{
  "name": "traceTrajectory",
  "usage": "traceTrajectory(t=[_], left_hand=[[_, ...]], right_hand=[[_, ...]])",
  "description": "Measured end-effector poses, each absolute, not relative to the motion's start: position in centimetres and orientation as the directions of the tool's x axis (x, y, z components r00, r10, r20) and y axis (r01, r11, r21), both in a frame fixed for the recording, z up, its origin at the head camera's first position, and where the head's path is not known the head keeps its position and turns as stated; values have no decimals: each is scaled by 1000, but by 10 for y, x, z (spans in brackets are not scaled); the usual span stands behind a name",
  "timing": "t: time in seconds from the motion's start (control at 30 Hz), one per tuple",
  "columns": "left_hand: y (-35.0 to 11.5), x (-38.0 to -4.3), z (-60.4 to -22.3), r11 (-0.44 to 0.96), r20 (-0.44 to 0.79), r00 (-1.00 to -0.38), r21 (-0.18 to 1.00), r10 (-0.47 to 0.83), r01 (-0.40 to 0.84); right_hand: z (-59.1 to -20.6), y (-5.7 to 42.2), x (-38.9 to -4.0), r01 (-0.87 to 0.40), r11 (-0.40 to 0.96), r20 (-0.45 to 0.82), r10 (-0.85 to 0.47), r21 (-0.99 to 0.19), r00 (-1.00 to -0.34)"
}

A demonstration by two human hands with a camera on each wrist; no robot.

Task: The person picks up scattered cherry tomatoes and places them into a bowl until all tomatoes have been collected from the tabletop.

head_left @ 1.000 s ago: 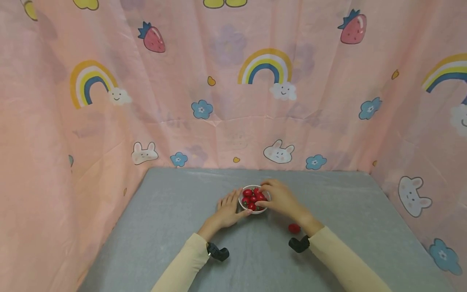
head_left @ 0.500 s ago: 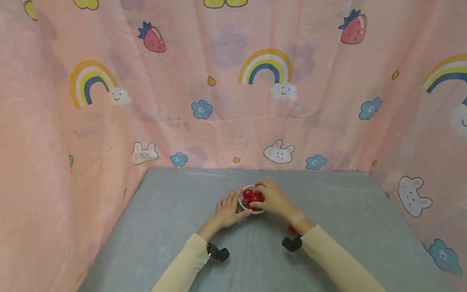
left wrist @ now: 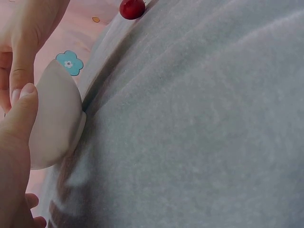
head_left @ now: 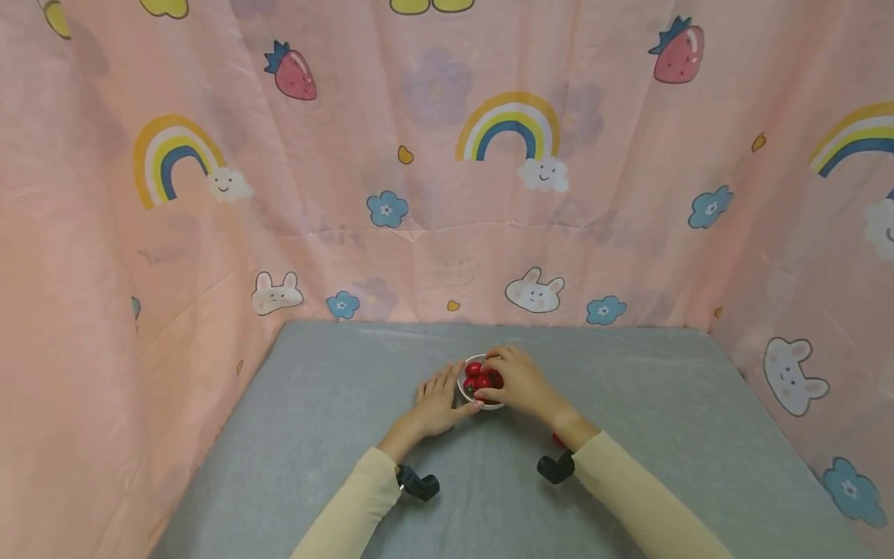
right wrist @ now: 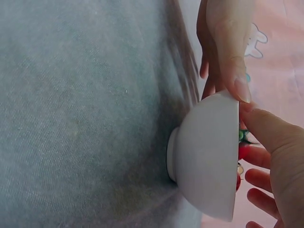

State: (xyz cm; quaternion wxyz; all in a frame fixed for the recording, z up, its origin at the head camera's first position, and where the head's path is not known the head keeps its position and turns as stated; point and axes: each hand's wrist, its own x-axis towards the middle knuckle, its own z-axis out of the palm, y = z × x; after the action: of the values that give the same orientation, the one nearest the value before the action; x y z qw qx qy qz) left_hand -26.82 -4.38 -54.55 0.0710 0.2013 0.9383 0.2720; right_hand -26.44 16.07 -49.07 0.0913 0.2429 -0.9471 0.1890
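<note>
A small white bowl (head_left: 462,394) of shiny red cherry tomatoes (head_left: 473,369) stands on the grey cloth. My left hand (head_left: 436,404) rests against its left side, fingers straight, with the thumb along the near rim. My right hand (head_left: 520,380) reaches over the right rim, fingers bent down among the tomatoes. In the right wrist view a green-topped tomato (right wrist: 243,152) shows close to the right fingertips (right wrist: 259,179); whether they pinch it is unclear. The right thumb meets the left thumb at the rim. One loose tomato (left wrist: 132,8) lies on the cloth, mostly hidden by the right wrist in the head view.
Grey cloth covers the table (head_left: 335,365). A pink patterned curtain (head_left: 419,256) hangs behind it and along both sides. Each wrist wears a black camera mount, the left one (head_left: 419,483) and the right one (head_left: 556,467).
My right hand has shifted left and deeper over the bowl, covering more of the tomatoes. Its wrist now hides most of the loose tomato. The left hand and bowl stay put.
</note>
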Motion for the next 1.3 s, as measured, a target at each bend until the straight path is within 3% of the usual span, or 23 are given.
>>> traceTrajectory(t=[0.43,1.3], left_hand=[[-45,-263,-539,758,5,-904,542,428,362],[-43,-267,-544,776,-28,-911,534,412,335]], right_hand=[[-491,165,-263,-525,792,329,-429,-310,-841],[-490,167,-263,-532,788,332,-434,-309,-837]])
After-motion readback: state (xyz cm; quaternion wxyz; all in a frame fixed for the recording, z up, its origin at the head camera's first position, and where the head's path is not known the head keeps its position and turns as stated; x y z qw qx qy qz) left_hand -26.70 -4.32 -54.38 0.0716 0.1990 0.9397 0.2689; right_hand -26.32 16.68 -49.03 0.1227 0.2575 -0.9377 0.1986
